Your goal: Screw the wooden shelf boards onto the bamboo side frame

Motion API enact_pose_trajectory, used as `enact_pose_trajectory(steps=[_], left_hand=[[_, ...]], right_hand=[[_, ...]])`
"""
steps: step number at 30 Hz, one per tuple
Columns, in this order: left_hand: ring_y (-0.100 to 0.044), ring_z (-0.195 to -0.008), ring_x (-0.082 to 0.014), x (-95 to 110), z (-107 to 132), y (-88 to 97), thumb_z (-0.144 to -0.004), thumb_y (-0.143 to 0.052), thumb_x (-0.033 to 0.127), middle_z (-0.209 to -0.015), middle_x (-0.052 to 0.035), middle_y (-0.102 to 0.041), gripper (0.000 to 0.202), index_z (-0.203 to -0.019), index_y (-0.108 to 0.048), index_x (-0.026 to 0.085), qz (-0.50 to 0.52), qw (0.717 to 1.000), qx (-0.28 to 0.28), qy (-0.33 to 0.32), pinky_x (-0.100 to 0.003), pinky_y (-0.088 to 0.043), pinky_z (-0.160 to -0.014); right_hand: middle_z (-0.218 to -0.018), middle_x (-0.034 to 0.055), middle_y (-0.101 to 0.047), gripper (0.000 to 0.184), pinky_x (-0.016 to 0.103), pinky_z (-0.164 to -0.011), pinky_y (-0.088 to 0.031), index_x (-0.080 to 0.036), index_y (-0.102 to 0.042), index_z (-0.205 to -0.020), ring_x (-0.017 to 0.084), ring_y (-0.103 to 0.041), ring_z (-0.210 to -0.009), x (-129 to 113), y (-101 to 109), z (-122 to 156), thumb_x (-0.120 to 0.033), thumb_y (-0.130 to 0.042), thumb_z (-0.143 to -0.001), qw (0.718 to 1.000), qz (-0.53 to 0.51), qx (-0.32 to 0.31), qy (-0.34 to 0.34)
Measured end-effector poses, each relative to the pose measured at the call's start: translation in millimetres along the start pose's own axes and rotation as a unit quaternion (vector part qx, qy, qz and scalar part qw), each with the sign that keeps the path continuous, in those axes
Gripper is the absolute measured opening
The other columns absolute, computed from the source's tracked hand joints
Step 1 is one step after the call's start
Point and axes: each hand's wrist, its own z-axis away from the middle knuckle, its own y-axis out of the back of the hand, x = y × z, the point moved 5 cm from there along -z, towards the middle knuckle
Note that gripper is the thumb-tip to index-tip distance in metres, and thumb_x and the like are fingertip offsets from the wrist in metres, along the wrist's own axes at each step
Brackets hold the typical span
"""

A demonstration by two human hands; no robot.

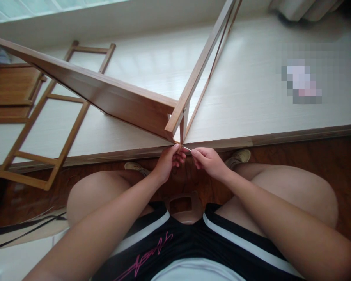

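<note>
Two bare hands on my feed, both busy at the ledge's [260,93] front edge. My left hand's [166,162] fingers are pinched closed on one small wooden bit [178,147]; can't tell which piece it belongs to. My right hand's [208,160] fingers are closed around one thin metal rod [187,148], pointing at that bit.

Wood count: one panel [119,93] standing tilted toward 10 o'clock from the hands, one long frame [195,74] running up toward 1, one loose ladder-like frame [75,128] at 9 to 10, overhanging the edge, and a flat wooden piece [10,88] beyond it. Panel and long frame meet right above my hands, so the beam's end covers part of that corner. One pixelated patch [300,80] at 2. Two shoes [240,157] below, at 8 and 4.
</note>
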Motion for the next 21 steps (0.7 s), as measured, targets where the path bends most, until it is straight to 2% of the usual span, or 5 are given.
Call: enact_pose_trajectory(steps=[3, 8, 14, 21], left_hand=[[-0.054, -0.061, -0.009, -0.7, -0.5, -0.9, -0.088, -0.05, 0.052, -0.077, -0.0034, -0.061, 0.042, -0.089, -0.071, 0.015, -0.006, 1.0, 0.002, -0.007, -0.019, -0.037, -0.05], [-0.053, -0.062, -0.0091, 0.1, -0.8, -2.6, -0.089, -0.049, 0.049, -0.075, -0.0037, -0.06, 0.042, -0.091, -0.072, 0.014, -0.026, 1.0, 0.001, -0.01, -0.019, -0.036, -0.05], [-0.053, -0.062, -0.01, 0.6, -1.7, -2.1, -0.088, -0.048, 0.049, -0.075, -0.004, -0.062, 0.042, -0.09, -0.073, 0.015, -0.032, 0.999, -0.003, -0.01, -0.021, -0.036, -0.051], [-0.053, -0.06, -0.0096, 0.7, -2.3, -3.4, -0.088, -0.049, 0.049, -0.074, -0.0046, -0.062, 0.043, -0.088, -0.073, 0.014, -0.031, 0.999, 0.0, -0.015, -0.021, -0.035, -0.051]], right_hand=[[-0.057, -0.0005, -0.053, 0.042, 0.026, -0.059, -0.03, -0.019, -0.049, -0.065, 0.013, -0.048, -0.056, -8.3, 4.0, 4.6, -0.042, -0.044, -0.1, 0.979, 0.191, 0.037, 0.065], [-0.067, 0.002, -0.058, 0.036, 0.028, -0.061, -0.027, -0.02, -0.051, -0.074, 0.015, -0.05, -0.06, -10.2, 6.0, 6.9, -0.039, -0.04, -0.102, 0.939, 0.322, 0.078, 0.091], [-0.072, 0.0048, -0.062, 0.037, 0.03, -0.062, -0.025, -0.02, -0.054, -0.077, 0.017, -0.052, -0.064, -10.7, 7.1, 5.4, -0.04, -0.037, -0.103, 0.921, 0.368, 0.085, 0.091], [-0.07, 0.0041, -0.061, 0.038, 0.029, -0.061, -0.025, -0.02, -0.055, -0.076, 0.016, -0.052, -0.063, -11.5, 4.6, 6.7, -0.04, -0.037, -0.103, 0.922, 0.368, 0.075, 0.094]])
